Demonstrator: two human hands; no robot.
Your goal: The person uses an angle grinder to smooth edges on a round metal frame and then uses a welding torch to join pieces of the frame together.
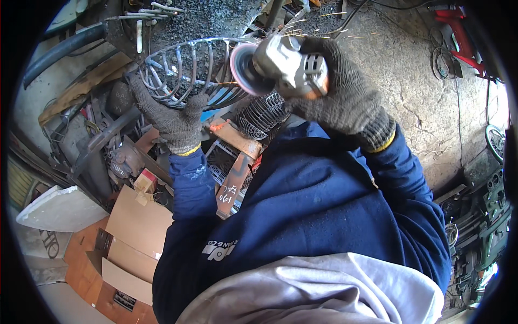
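My right hand [345, 89], in a dark knitted glove, is closed round the body of an angle grinder [288, 62]. The grinder's reddish-rimmed disc [245, 70] is at the right end of a basket-shaped metal frame [193, 59] of curved rods. Orange sparks fly off to the upper right and also show beside the disc. Gloved the same way, my left hand [170, 110] grips the near left side of the frame, with its thumb toward the rods. The exact contact between disc and rod is hidden behind the grinder.
Dark gravel-like material [202, 21] lies behind the frame. Below the left hand stand a coiled wire form [261, 116], a rusty metal beam [232, 186] and open cardboard boxes [137, 221]. A red tool [461, 38] with a cable lies far right; machinery [488, 216] lines the right edge.
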